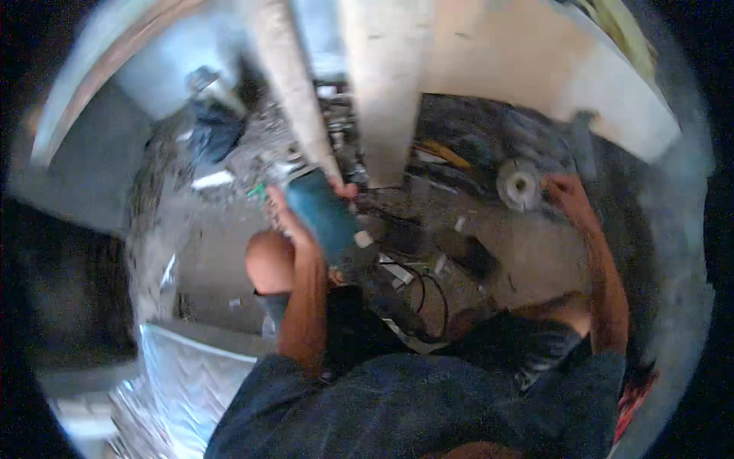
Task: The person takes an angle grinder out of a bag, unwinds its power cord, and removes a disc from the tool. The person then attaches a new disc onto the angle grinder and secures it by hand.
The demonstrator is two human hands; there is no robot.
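My left hand point(297, 229) grips a bulky teal object point(321, 206), seemingly a tool, held above my bent knee point(267, 260); its details are blurred. My right hand point(567, 195) is out at the right, its fingers closed at the edge of a pale round disc or spool point(520, 183) with a hole in the middle. Black cables point(434, 298) and a dark oblong object point(470, 252) lie on the dirty floor between my legs, along with small white scraps point(396, 269).
Two pale upright boards point(375, 92) stand ahead, with a large beige panel point(497, 53) at upper right. A black bag point(214, 134) and rubble lie at upper left. A quilted white pad point(187, 382) is at lower left. A yellow item point(447, 154) lies near the boards.
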